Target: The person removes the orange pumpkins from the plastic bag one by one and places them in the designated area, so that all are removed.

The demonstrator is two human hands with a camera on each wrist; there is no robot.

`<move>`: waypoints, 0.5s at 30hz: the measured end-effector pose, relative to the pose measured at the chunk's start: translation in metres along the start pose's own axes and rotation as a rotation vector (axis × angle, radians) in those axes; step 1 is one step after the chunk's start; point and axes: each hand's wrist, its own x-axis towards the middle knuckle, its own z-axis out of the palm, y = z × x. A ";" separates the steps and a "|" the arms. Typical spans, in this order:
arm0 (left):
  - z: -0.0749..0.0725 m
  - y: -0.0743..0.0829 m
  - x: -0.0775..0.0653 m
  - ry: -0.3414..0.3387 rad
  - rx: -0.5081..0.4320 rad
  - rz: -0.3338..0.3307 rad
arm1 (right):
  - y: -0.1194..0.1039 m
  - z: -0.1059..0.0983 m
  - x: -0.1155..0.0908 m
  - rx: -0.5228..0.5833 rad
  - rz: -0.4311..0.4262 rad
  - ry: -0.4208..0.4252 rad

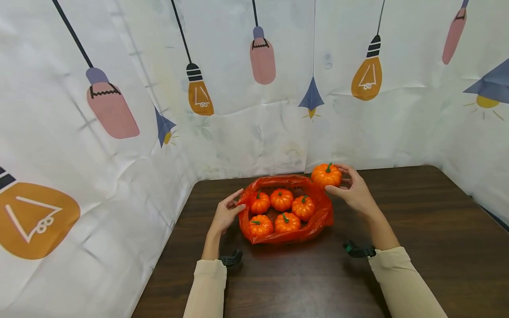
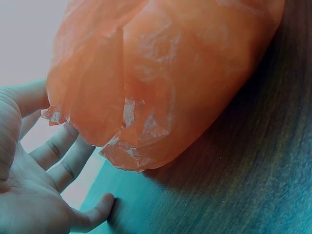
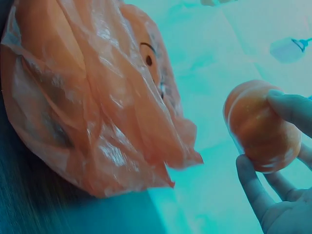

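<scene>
An orange-red plastic bag (image 1: 292, 237) sits with its mouth spread wide, several small orange pumpkins (image 1: 281, 199) with green stems inside it. My left hand (image 1: 225, 215) pinches the bag's left rim between thumb and fingers; in the left wrist view the plastic edge (image 2: 57, 114) bunches at the fingers. Above the bag's right back rim, my right hand (image 1: 355, 193) grips another pumpkin (image 1: 326, 175), stem up. The right wrist view shows this pumpkin (image 3: 261, 126) between thumb and fingers, apart from the bag (image 3: 92, 117).
The bag stands on a dark brown wooden table (image 1: 294, 282). A white sheet (image 1: 254, 141) printed with hanging lamps and bulbs encloses the back and sides. Each wrist wears a dark strap (image 1: 359, 250).
</scene>
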 end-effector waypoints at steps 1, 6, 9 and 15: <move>0.000 0.000 0.000 -0.003 -0.005 0.000 | 0.001 -0.003 0.000 0.001 0.010 0.005; -0.001 0.005 -0.001 -0.028 -0.026 -0.015 | 0.005 -0.014 -0.003 -0.012 0.042 0.021; -0.002 0.005 0.000 -0.026 -0.024 -0.026 | 0.010 -0.019 -0.003 -0.022 0.043 0.026; -0.001 -0.001 0.001 -0.003 -0.005 0.002 | 0.022 -0.026 -0.002 -0.040 0.055 0.031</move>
